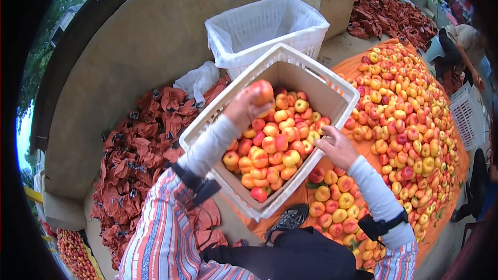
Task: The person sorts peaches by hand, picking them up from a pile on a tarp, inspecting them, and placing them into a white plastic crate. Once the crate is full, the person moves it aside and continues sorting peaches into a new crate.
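Note:
My left hand (241, 108) is closed around a red-orange peach (263, 92), raised over the left side of a white plastic crate (332, 75). Inside, the crate has a brownish lining, and many yellow-and-red peaches (275, 142) fill its lower part. My right hand (337, 148) is at the crate's right rim with the fingers apart, next to the peaches; no fruit shows in it. More peaches (340, 202) lie just below that hand, between the crate and the large heap.
A large heap of peaches (404, 124) covers an orange sheet (350, 64) on the right. Behind the crate stands a white basket with a plastic liner (270, 25). Crumpled red-brown paper bags (140, 160) pile up on the left by a wall (124, 46). Another person (461, 46) is far right.

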Demonstrator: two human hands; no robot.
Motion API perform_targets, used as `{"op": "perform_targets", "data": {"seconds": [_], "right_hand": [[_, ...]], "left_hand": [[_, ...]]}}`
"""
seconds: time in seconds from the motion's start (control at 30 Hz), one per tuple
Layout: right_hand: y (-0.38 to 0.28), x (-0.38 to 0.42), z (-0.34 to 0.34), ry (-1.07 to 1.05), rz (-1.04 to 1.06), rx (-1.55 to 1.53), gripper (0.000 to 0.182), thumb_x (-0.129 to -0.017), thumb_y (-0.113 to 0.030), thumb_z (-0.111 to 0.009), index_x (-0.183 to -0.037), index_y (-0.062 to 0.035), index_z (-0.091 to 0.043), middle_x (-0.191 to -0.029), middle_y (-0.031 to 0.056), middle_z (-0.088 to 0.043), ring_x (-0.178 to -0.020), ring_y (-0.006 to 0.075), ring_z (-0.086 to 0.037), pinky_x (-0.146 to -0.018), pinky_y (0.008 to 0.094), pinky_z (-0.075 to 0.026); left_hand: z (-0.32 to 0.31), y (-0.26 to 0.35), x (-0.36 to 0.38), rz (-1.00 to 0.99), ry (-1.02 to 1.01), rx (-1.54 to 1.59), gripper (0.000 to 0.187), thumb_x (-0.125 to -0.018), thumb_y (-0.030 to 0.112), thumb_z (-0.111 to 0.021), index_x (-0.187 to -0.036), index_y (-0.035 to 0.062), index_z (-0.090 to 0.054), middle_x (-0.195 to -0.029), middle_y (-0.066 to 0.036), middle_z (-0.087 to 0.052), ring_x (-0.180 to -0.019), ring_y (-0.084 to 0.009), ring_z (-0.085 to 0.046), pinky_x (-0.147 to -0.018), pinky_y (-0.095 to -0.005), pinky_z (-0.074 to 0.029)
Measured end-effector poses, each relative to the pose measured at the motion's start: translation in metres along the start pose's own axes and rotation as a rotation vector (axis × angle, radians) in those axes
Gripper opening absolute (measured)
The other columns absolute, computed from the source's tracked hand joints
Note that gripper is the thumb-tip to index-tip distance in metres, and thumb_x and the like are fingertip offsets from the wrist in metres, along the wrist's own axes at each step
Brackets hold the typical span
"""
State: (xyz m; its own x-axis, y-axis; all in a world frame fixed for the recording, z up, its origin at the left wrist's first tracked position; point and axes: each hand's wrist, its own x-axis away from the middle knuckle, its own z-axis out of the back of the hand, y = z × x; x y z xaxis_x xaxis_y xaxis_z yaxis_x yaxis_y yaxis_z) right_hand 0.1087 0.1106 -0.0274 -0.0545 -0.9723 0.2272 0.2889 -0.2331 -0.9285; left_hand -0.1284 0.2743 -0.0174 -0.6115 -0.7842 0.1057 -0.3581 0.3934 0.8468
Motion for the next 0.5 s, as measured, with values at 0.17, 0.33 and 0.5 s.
{"op": "perform_targets", "data": {"seconds": [0.17, 0.33, 0.5], "right_hand": [[0.038, 0.07, 0.07, 0.169, -0.247, -0.133, 0.054, -0.082, -0.027, -0.057, -0.121, 0.0039, -0.037, -0.118, 0.0163, -0.045, -0.092, 0.0206, -0.056, -0.065, 0.027, -0.051], [0.124, 0.17, 0.117, 0.42, -0.497, -0.229, 0.049, -0.082, -0.028, -0.056, -0.119, 0.0007, -0.039, -0.113, 0.0121, -0.049, -0.087, 0.0209, -0.058, -0.064, 0.0281, -0.051], [0.215, 0.282, 0.079, 0.519, -0.644, -0.212, 0.037, -0.083, -0.032, -0.053, -0.102, 0.0003, -0.053, -0.081, 0.0054, -0.058, -0.068, 0.0125, -0.056, -0.056, 0.0246, -0.048]], "left_hand": [[0.067, 0.044, -0.156, -0.24, 0.436, 0.247, 0.038, -0.084, 0.014, -0.053, -0.113, -0.0044, -0.038, -0.108, -0.022, -0.049, -0.095, -0.0355, -0.056, -0.083, -0.0396, -0.05], [0.133, 0.044, -0.207, -0.18, 0.563, 0.284, 0.039, -0.08, 0.013, -0.054, -0.113, -0.0015, -0.037, -0.108, -0.023, -0.048, -0.099, -0.0364, -0.052, -0.087, -0.0455, -0.045], [0.145, 0.04, -0.24, 0.225, 0.208, 0.212, 0.029, -0.087, 0.014, -0.045, -0.106, -0.0066, -0.039, -0.102, -0.021, -0.052, -0.096, -0.031, -0.054, -0.087, -0.0401, -0.046]]}}
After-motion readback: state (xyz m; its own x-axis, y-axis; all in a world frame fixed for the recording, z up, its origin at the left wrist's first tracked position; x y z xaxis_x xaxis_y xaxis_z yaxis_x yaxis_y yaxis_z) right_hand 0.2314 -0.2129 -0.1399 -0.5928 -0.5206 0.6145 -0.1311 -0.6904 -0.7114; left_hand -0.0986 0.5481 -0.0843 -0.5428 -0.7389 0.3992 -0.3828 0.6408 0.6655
